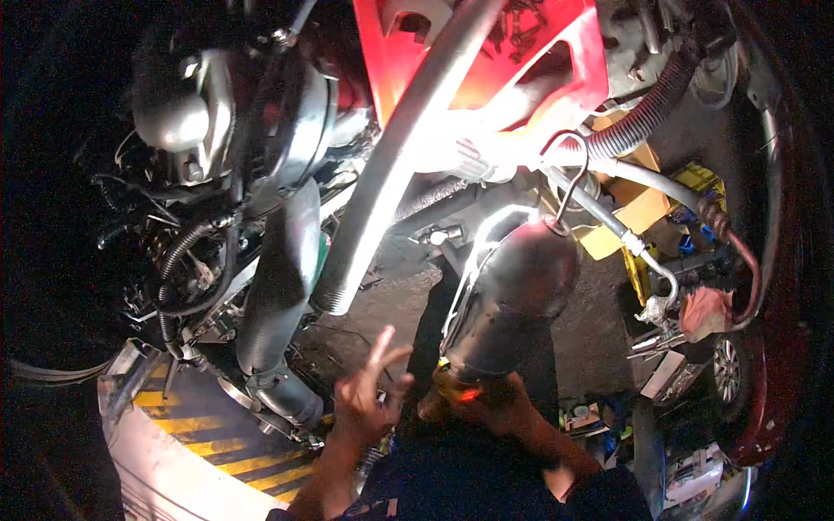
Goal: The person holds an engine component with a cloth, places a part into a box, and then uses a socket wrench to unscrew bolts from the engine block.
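Observation:
A lit work lamp with a dark rounded back and a wire hook at its top stands upright before me. My right hand is wrapped round its lower end, where a small orange glow shows between the fingers. Most of those fingers are hidden. To the left of it, my left hand is raised with fingers apart and nothing in them. Just above that hand ends a grey tube, which slants down from the top. The lamp's light falls on a red metal frame beyond it.
Engine parts and a dark pipe crowd the left side. Hoses hang at the right, including a corrugated hose and a pipe end wrapped in pink cloth. Cardboard lies beyond. Yellow-and-black striping marks a surface at the lower left.

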`<state>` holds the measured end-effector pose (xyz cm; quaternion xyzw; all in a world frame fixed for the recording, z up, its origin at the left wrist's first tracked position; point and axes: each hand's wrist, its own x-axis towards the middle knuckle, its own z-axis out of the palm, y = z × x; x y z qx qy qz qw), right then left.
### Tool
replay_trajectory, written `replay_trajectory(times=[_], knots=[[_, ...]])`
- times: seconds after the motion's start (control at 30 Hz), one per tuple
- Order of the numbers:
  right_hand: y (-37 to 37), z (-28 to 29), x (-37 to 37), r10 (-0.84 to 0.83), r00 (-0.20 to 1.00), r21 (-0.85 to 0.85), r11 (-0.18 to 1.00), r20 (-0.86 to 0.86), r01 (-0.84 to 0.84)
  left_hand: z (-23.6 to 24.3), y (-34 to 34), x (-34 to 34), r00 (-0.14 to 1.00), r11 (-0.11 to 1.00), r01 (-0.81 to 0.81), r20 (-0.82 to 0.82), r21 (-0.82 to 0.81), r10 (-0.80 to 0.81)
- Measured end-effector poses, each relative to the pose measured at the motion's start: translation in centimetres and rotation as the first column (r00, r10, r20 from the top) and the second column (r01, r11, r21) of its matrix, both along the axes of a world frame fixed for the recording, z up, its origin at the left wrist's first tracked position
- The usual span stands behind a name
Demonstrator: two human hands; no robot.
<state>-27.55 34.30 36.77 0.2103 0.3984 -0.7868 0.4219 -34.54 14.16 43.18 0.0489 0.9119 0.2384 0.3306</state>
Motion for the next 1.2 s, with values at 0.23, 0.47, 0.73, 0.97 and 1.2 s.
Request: replay_trajectory(times=[0.23,0.47,0.73,0.97,1.2], knots=[[0.1,-1.0,-0.2,-0.074,0.996,-0.067,0.995,0.059,0.078,-3.8,0.9,-4.7,0.924,0.915,-0.313,-0.304,-0.255,0.231],[-0.4,-2.5,1.5,0.017,0.991,0.013,1.000,-0.131,-0.015,-4.9,2.6,-9.1,0.918,0.797,-0.254,-0.395,-0.548,0.021],[-0.2,-2.4,1.4,-0.093,0.988,0.013,0.995,-0.127,0.096,-7.5,1.1,-10.6,0.962,0.791,-0.130,-0.270,-0.598,-0.045],[0.1,-2.5,1.8,-0.079,0.960,0.027,0.996,-0.268,0.089,-8.5,0.0,-11.1,0.961,0.850,-0.126,-0.276,-0.512,-0.023],[-0.1,-3.0,2.7,-0.143,0.973,-0.079,0.988,-0.180,0.130,-9.4,-1.2,-11.1,0.943,0.839,-0.096,-0.318,-0.535,-0.095]])
